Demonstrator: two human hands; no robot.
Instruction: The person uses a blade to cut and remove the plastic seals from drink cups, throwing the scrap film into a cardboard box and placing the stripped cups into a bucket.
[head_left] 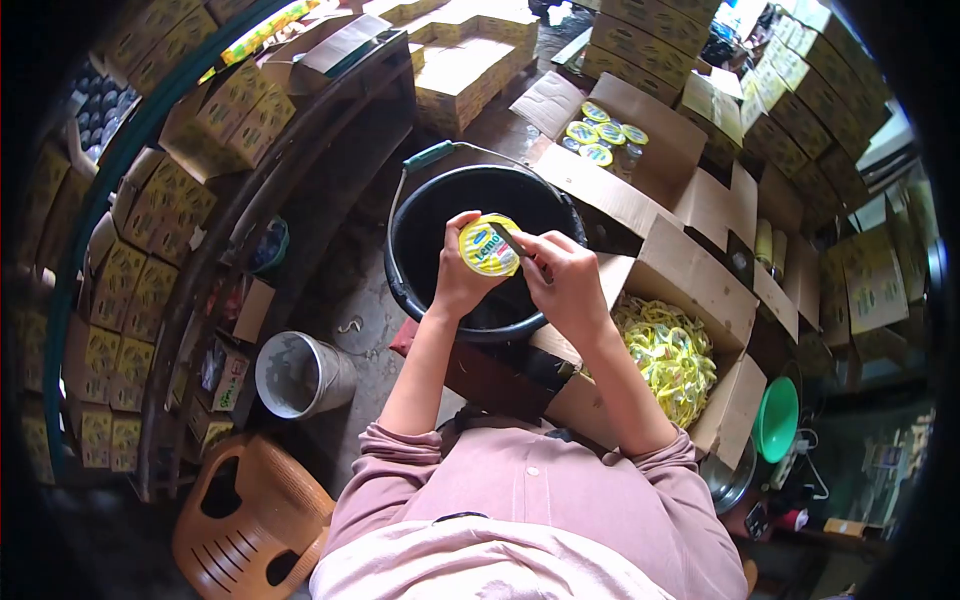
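Above a black bucket [408,290] with a wire handle, my left hand [462,275] holds a round cup with a yellow and white printed lid [485,248]. The fingers wrap round the cup's left side. Pinched in my right hand [562,275] is a thin dark tool [506,238], its tip over the lid's upper right part. Whether the tip touches the lid cannot be told. Several similar yellow-lidded cups [597,155] stand in an open cardboard box [655,135] beyond the bucket. Yellow and white strips [665,365] fill another open box [735,300] at the right.
A grey-white bucket [335,378] and an orange-brown plastic chair [255,515] are at the lower left. Stacked printed cartons [125,290] line the left side, behind a dark bench edge [190,300]. At the right sits a green basin [777,418]; more cartons [650,45] rise at the back.
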